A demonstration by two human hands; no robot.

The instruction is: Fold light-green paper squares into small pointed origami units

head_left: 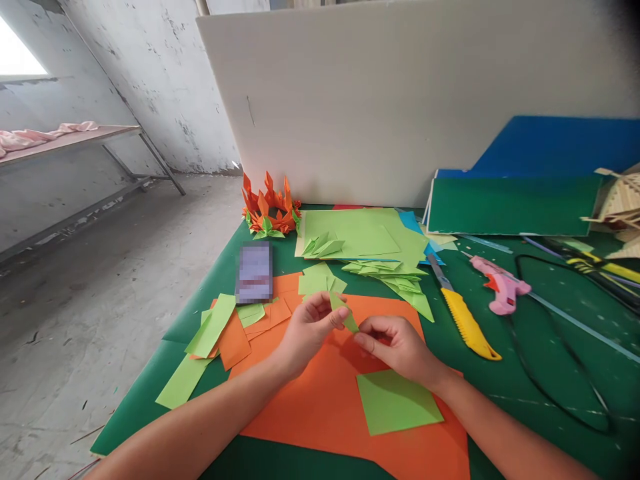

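A small folded piece of green paper (344, 312) is pinched between both hands above a large orange sheet (310, 400). My left hand (315, 323) grips its upper left part, and my right hand (390, 340) holds its lower right tip. Just below my right hand lies a flat green square (397, 402). Green strips (213, 325) and orange pieces (235, 340) are scattered at the left. Beyond my hands are folded green pieces (400, 277) and a stack of green sheets (360, 230). An orange and green folded-paper crown (270, 207) stands at the back left.
A phone-like item (254, 272), blurred out, lies left of the sheets. At the right are a yellow cutter (467, 323), a pink glue gun (503, 283) with a black cord, and pliers (610, 267). A large pale board (375, 100) rises behind the green table (150, 393).
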